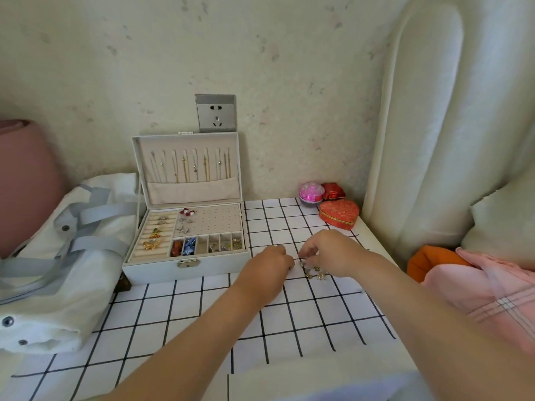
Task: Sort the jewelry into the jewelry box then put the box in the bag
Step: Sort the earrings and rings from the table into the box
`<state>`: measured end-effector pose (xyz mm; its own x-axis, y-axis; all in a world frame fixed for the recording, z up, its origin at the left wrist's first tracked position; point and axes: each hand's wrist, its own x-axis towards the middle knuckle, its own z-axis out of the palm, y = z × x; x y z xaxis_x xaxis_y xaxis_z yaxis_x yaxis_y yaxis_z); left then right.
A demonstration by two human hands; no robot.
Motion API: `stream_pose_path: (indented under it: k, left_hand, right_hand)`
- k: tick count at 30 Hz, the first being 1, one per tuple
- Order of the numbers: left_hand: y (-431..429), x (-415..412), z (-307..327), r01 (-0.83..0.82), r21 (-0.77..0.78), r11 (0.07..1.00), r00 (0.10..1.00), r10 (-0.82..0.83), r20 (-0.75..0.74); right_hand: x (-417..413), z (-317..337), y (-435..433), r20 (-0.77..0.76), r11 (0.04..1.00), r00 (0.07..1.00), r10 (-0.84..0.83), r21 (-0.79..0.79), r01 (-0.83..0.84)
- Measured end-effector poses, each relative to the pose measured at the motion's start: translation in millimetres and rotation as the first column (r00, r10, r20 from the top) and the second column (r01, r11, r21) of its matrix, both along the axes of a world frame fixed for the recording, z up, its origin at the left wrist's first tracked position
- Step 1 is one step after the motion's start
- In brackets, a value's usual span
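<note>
Picking through the jewelry pile (317, 274) mid-frame: my right hand (328, 253) pinches a bit of it, left hand (270, 266) is curled, can't tell on what. Next, probably a free slot in the jewelry box (185, 269), left of centre.

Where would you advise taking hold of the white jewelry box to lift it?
By the base of the jewelry box, gripped at both short sides, coming from left and right; its lid stands upright and open, so it would likely swing if gripped.
</note>
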<state>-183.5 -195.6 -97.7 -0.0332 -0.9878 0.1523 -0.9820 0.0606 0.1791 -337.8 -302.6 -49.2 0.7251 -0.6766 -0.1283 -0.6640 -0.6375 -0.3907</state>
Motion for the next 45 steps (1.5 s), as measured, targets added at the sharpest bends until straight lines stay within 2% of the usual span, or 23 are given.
stream_pose_path:
  k: [10,16,23,27,35,38,41,42,45]
  left_hand:
    - [1.8,3.9,0.3,0.003,-0.028,1.000,0.997,-0.005,-0.080]
    - [7.3,3.2,5.0,-0.011,-0.002,1.000,0.992,0.011,-0.126]
    - [10.7,3.6,6.0,-0.032,0.025,0.999,0.986,0.035,-0.165]
    - [14.0,4.2,8.2,-0.055,0.046,0.997,0.975,0.064,-0.212]
    - [24.2,6.2,19.2,-0.075,0.100,0.992,0.917,0.108,-0.384]
    - [27.4,12.8,32.1,-0.107,0.114,0.988,0.858,0.149,-0.492]
    - [32.5,21.3,51.3,-0.154,0.130,0.979,0.729,0.202,-0.654]
    - [34.3,25.2,58.1,-0.191,0.114,0.975,0.713,0.218,-0.667]
    - [38.5,44.5,75.2,-0.325,0.009,0.946,0.745,0.262,-0.614]
  right_hand:
    - [13.3,-0.1,1.3,-0.089,0.999,0.996,0.011,-0.050,-0.015]
    - [9.1,6.0,-2.0,-0.112,0.997,0.993,-0.036,0.058,0.043]
    - [9.4,4.8,-0.1,-0.103,0.997,0.994,-0.045,0.062,0.051]
    - [11.6,14.8,5.1,-0.044,0.994,0.998,-0.050,0.092,0.054]
    - [28.4,25.0,17.6,0.215,0.999,0.976,-0.046,0.018,0.043]
    - [38.3,31.0,23.3,0.272,0.996,0.961,-0.049,0.084,0.027]
    - [50.0,37.5,28.1,0.317,0.987,0.946,-0.072,0.159,0.022]
    - [54.4,39.9,29.7,0.320,0.985,0.945,-0.070,0.175,0.014]
    - [68.5,45.7,34.2,0.306,0.988,0.951,-0.051,0.153,0.004]
